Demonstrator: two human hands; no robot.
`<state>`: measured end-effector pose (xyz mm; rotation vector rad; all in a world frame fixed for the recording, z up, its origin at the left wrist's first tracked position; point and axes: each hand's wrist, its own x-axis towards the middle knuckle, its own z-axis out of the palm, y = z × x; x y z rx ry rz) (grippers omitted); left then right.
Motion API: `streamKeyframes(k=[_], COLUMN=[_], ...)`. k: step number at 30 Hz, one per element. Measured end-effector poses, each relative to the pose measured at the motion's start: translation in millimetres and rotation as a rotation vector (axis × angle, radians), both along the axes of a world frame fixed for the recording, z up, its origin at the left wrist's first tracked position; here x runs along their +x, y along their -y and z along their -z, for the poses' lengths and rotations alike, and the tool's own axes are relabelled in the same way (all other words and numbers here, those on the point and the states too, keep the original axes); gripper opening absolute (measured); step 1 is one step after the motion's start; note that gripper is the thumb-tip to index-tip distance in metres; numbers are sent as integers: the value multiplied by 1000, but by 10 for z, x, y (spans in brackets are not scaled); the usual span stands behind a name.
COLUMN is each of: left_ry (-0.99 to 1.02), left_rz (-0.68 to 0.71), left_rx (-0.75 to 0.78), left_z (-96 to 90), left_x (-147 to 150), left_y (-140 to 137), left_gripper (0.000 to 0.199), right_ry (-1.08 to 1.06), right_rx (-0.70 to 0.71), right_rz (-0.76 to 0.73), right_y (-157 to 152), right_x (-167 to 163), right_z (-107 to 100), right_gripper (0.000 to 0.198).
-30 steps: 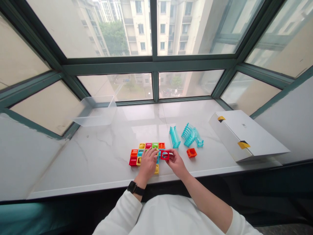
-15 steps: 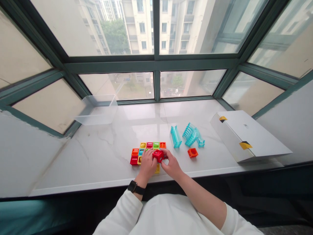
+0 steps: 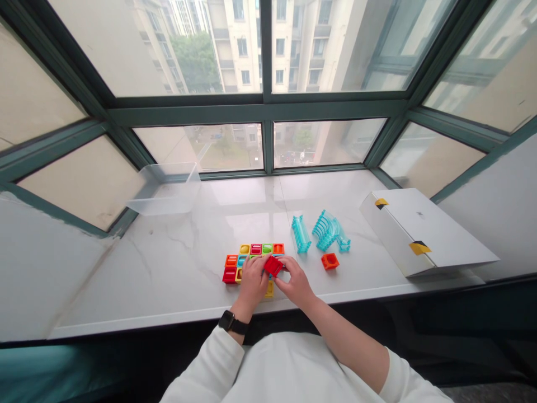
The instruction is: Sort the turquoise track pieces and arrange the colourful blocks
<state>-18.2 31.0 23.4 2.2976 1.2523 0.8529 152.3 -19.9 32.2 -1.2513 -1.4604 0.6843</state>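
A red toy block (image 3: 273,266) is held between my two hands, tilted above a group of coloured blocks (image 3: 244,249). My left hand (image 3: 253,278) grips its left side and partly covers the group. On the right side, the thumb and fingers of my right hand (image 3: 296,283) pinch the block. The group lies on the white sill and has red, orange, yellow, green and blue blocks set close together in rows. An orange-red block (image 3: 330,261) with a round opening sits apart, to the right of my right hand.
Clear turquoise track pieces (image 3: 327,230) lie beyond the single block, with a straight one (image 3: 301,234) beside them. A white box (image 3: 432,229) stands at the right. A see-through plastic bin (image 3: 168,193) is at the back left. Windows border the marble sill (image 3: 126,291).
The red block has been turned in my fingers, so a different face points up. My hands have stayed in almost the same place.
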Motion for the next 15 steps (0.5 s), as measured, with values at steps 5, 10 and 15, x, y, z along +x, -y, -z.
streamKeyframes(k=[5,10,15], left_ry=[-7,7,18], left_rz=[-6,13,27], left_rx=[18,-5,-7], left_z=[-5,-22,-34], left_x=[15,-2,-24], left_y=[5,21,40], left_gripper=[38,42,58], right_ry=[-22,-176,-231], right_rx=[-26,-120,-189], right_rz=[14,41,-7], right_y=[29,16,-48], right_x=[24,58,93], right_z=[-4,10,86], right_gripper=[43,46,39])
